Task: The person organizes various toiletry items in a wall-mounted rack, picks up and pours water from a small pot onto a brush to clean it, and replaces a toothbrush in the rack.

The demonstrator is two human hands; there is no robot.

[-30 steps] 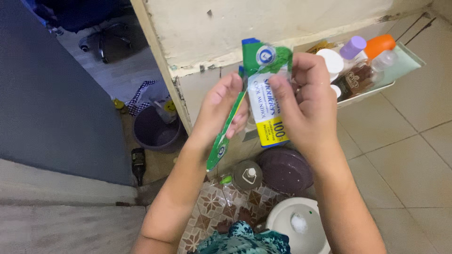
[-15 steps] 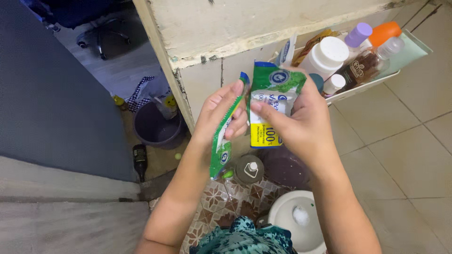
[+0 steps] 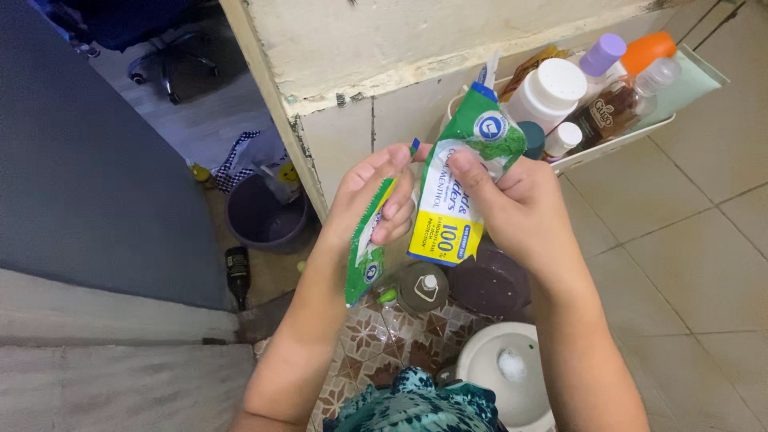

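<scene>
While my left hand (image 3: 370,200) pinches one green sachet (image 3: 364,248) dangling below its fingers, my right hand (image 3: 516,212) grips another sachet (image 3: 458,188) between thumb and fingers. Both look light, limp, slick; I'd hold them by the sealed edges.

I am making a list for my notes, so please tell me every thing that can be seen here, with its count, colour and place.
sachet: 1, green, white and yellow, in right hand
sachet strip: 1, green, hanging from left hand
wall shelf: 1, pale green, upper right on tiled wall
white-capped jar: 1, white, on shelf
purple-capped bottle: 1, on shelf
orange-capped bottle: 1, on shelf
brown bottle: 1, clear cap, on shelf
bucket: 1, purple, on floor at left
dark bottle: 1, floor beside bucket
purple basin: 1, below hands
white bowl: 1, bottom centre
left hand: 1, pinching strip
right hand: 1, gripping sachet
</scene>
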